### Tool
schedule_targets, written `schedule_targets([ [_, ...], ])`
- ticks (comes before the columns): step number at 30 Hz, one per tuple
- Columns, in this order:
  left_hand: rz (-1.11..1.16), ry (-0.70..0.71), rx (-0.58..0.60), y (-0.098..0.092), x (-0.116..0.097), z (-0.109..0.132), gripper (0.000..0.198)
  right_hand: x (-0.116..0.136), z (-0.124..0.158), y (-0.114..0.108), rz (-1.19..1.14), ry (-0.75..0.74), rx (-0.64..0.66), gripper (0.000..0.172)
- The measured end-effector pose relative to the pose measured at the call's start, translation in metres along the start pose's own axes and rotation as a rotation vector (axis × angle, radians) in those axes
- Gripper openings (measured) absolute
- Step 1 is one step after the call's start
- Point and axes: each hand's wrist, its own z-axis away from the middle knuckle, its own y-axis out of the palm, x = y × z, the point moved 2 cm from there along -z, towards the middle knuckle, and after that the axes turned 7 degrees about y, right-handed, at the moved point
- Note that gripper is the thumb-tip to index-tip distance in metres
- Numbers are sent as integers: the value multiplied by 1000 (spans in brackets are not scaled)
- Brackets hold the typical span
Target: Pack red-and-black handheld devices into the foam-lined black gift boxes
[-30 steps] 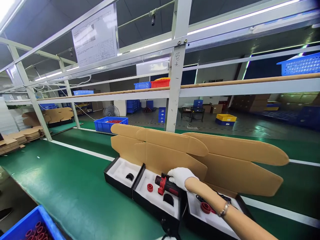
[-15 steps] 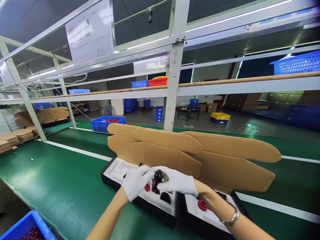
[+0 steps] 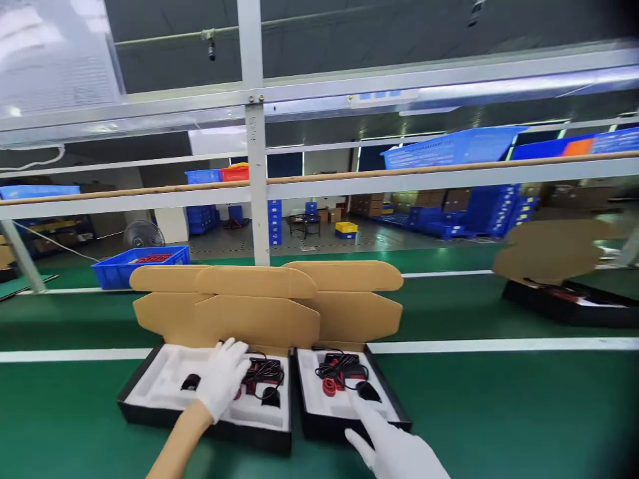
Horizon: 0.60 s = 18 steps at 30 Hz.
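Black boxes with white foam inserts (image 3: 167, 386) lie side by side on the green belt, their brown cardboard lids (image 3: 259, 313) standing open behind them. My left hand (image 3: 222, 376), in a white glove, rests with its fingers spread on the foam, touching a red and black tool with a coiled cord (image 3: 263, 372). The right box (image 3: 394, 418) holds another corded tool (image 3: 339, 369), a red ring and a black part (image 3: 368, 391). My gloved right hand (image 3: 394, 449) is at that box's front edge, index finger stretched toward the black part, holding nothing.
A blue bin of red parts (image 3: 140, 263) sits behind the lids at left. Another open box with a cardboard lid (image 3: 569, 299) lies at far right. A white frame post (image 3: 257, 199) rises behind the boxes, under a shelf carrying blue crates (image 3: 449, 148).
The view has swung to face the boxes. My right hand let go of the tool in the middle box and drew back to the right box's front. My left hand stayed on that tool.
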Motion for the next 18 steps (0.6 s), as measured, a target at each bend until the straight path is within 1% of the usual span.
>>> schedule_targets([
  [2,9,-152,-84,-7,27,13,52,-21,-13,6,114,102,14,44],
  [4,36,-246,-113,-6,46,30,58,-29,-42,5,132,119,-14,30],
  [5,47,-273,-112,-4,51,38,59,-29,-62,2,131,112,-35,25],
  [6,51,-292,-110,0,54,45,60,-27,-84,-1,135,103,-49,22],
  [8,23,-323,-112,6,52,56,60,-19,-135,-7,155,87,-71,24],
  [10,-21,-355,-105,10,47,60,61,-8,-184,-10,178,79,-84,26],
  [12,-15,-378,-82,10,41,61,62,2,-222,-12,190,58,-90,23],
  [13,9,-386,-73,9,38,61,62,5,-234,-12,188,44,-90,20],
  [15,73,-392,-78,5,32,62,61,5,-245,-14,166,22,-100,14],
  [18,134,-407,-107,-2,22,68,58,0,-237,-18,85,19,-125,10],
])
